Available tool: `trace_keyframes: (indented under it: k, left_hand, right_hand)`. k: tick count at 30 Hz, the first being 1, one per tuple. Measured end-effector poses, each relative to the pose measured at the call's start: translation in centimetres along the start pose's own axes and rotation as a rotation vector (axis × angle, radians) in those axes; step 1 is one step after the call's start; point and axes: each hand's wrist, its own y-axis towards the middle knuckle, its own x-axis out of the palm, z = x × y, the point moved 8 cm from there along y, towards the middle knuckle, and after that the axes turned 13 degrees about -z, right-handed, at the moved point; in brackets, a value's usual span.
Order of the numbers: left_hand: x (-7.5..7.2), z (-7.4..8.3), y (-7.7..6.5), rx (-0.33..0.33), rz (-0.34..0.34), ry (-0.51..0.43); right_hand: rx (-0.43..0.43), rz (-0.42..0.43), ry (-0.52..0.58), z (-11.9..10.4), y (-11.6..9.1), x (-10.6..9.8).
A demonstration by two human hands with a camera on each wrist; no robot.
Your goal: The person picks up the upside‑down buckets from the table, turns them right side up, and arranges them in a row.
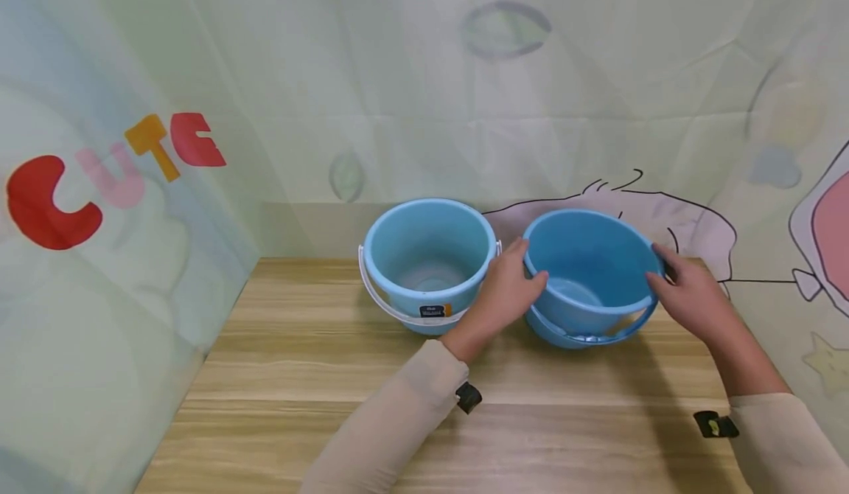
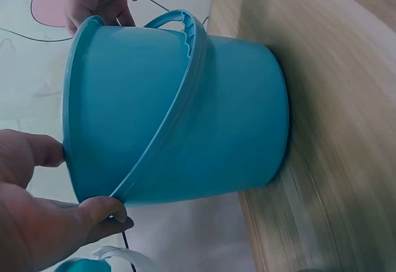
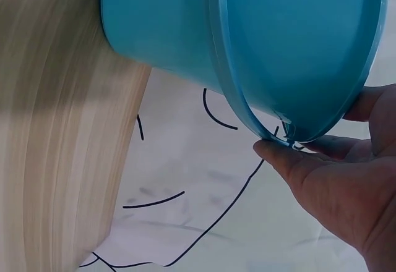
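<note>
A blue bucket (image 1: 584,321) stands at the right of the table, its blue handle (image 1: 600,339) hanging down across the front. My left hand (image 1: 511,282) grips its rim on the left side, by the handle's end. On the opposite side of the rim, my right hand (image 1: 693,298) holds on with thumb and fingers, as the right wrist view also shows. The bucket's base is low at the wood; whether all of it touches cannot be told. Just left of my left hand is a lighter blue bucket (image 1: 424,298) with a white handle (image 1: 378,298) and a dark label.
Both buckets are near the back edge of the wooden table (image 1: 298,376). A printed curtain (image 1: 411,74) hangs right behind the table and on both sides. Bare wood shows at the left and front.
</note>
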Motion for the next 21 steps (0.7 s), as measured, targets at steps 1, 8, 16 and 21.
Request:
trace_keyframes:
  k: [1,8,16,21]
  left_hand:
    - [0.0,0.0,0.1,-0.009,-0.008,-0.006]
    - [-0.3,0.0,1.3,-0.011,0.001,0.025]
    - [-0.3,-0.3,2.2,-0.034,-0.001,0.031]
    - [-0.2,-0.2,2.4,-0.033,0.005,0.040]
  right_hand:
    - [-0.001,-0.003,0.001,0.0,0.1,0.0]
    - [0.005,-0.004,0.009,-0.1,0.8,-0.3]
    - [0.024,-0.040,0.042,0.5,1.6,-0.3]
    - [0.012,-0.046,0.062,0.7,1.7,-0.3]
